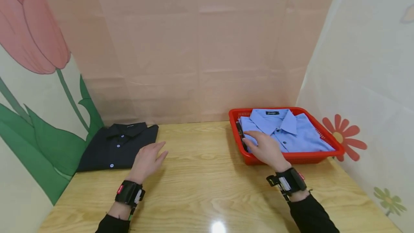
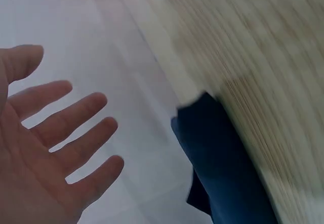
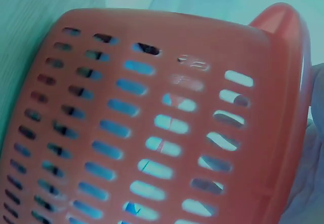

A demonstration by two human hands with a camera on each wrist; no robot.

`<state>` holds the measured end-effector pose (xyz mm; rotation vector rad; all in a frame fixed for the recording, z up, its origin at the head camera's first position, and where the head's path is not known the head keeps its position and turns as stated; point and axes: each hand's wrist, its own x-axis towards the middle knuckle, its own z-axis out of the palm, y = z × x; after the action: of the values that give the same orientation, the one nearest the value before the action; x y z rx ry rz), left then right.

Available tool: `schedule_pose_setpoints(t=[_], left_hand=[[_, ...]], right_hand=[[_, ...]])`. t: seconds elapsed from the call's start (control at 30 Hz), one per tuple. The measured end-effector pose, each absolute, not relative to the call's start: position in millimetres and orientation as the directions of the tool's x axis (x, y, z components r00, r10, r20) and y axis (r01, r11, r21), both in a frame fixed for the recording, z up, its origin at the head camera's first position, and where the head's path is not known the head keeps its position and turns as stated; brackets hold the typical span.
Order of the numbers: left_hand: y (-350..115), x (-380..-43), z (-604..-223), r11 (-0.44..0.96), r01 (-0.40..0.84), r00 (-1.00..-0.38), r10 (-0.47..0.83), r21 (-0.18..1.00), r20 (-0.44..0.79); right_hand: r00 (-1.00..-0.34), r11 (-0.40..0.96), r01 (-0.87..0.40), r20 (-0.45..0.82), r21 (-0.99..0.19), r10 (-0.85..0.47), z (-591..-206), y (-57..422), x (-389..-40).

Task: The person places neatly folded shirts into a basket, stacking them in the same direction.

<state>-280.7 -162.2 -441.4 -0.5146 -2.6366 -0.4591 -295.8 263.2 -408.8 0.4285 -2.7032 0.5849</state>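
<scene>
A folded black button-up shirt (image 1: 100,154) with a collar and pale buttons lies at the table's left. My left hand (image 1: 146,161) is over its right front edge, fingers spread and holding nothing. In the left wrist view the palm of that left hand (image 2: 40,158) faces the camera, apart from the dark folded shirt (image 2: 228,168). On the right, a folded light blue shirt (image 1: 302,136) fills a red plastic basket (image 1: 304,158). My right hand (image 1: 265,149) is over the basket's left front corner, fingers extended above the blue shirt. The slotted basket wall (image 3: 253,148) hides most of it in the right wrist view.
Both things rest on a light wood table (image 1: 197,182). Behind it hangs a pinkish-beige sheet (image 1: 194,53). A tulip-printed panel (image 1: 35,35) stands at the left, a flower-printed white one (image 1: 362,74) at the right. A dark item (image 1: 240,132) shows beside the blue shirt inside the basket.
</scene>
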Motion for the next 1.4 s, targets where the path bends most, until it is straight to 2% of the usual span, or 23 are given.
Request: schedule_pose_setpoints(t=[0.17, 0.37, 0.6, 0.73, 0.9, 1.1, 1.4], left_hand=[[-182.6, -284.0, -442.7, 0.891, 0.339, -0.910, 0.229, 0.303, 0.345], [-204.2, -288.7, -449.7, 0.909, 0.224, -0.965, 0.156, 0.352, 0.210], [-218.0, -290.5, -456.8, 0.949, 0.115, -0.993, 0.111, 0.294, 0.030], [-221.2, -290.7, -457.0, 0.954, 0.088, -0.992, 0.111, 0.287, -0.064], [-221.9, -293.2, -456.4, 0.958, 0.097, -0.990, 0.122, 0.268, -0.075], [-222.6, -297.5, -462.2, 0.960, 0.095, -0.993, 0.108, 0.264, -0.039], [-216.1, -294.7, -453.9, 0.939, 0.115, -0.991, 0.131, 0.325, -0.026]], right_hand=[[-0.889, 0.867, -0.371, 0.398, -0.334, -0.227, -406.8, 249.2, -295.6], [-0.841, 0.869, -0.432, 0.456, -0.243, -0.291, -410.0, 228.2, -295.6], [-0.839, 0.855, -0.466, 0.420, -0.228, -0.346, -414.9, 203.8, -293.6], [-0.809, 0.832, -0.520, 0.423, -0.194, -0.407, -416.9, 186.9, -292.6], [-0.772, 0.783, -0.595, 0.400, -0.180, -0.495, -422.6, 154.9, -289.8], [-0.769, 0.740, -0.633, 0.292, -0.226, -0.569, -440.3, 108.1, -289.7], [-0.791, 0.741, -0.608, 0.142, -0.285, -0.595, -459.9, 58.8, -301.3]])
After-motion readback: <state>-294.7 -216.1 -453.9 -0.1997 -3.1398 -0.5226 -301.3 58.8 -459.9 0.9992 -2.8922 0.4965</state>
